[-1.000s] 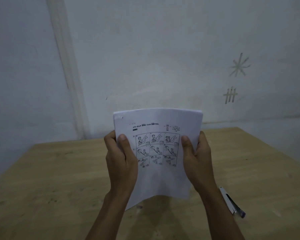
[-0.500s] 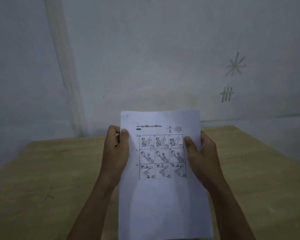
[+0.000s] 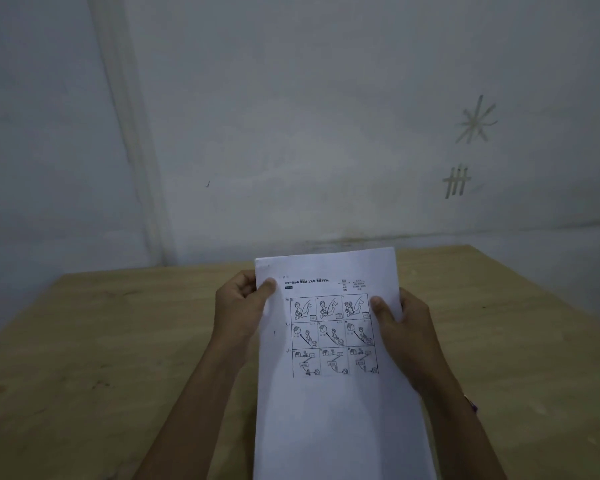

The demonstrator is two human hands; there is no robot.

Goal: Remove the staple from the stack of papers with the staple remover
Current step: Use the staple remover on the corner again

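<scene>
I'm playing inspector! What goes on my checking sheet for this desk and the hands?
Surface: wooden table, bare wood with a few dark specks.
Job's things: stack of papers held up in both hands, picture grid facing the camera; staple too small to tell; staple remover not clearly seen.
Clutter: small purple tip beside the right forearm, too hidden to name.
Hands: left hand grips the stack's left edge, right hand grips its right edge, thumbs on the front.
Cables: nothing seen.
Surroundings: pale wall with a star mark and a hash mark.
</scene>
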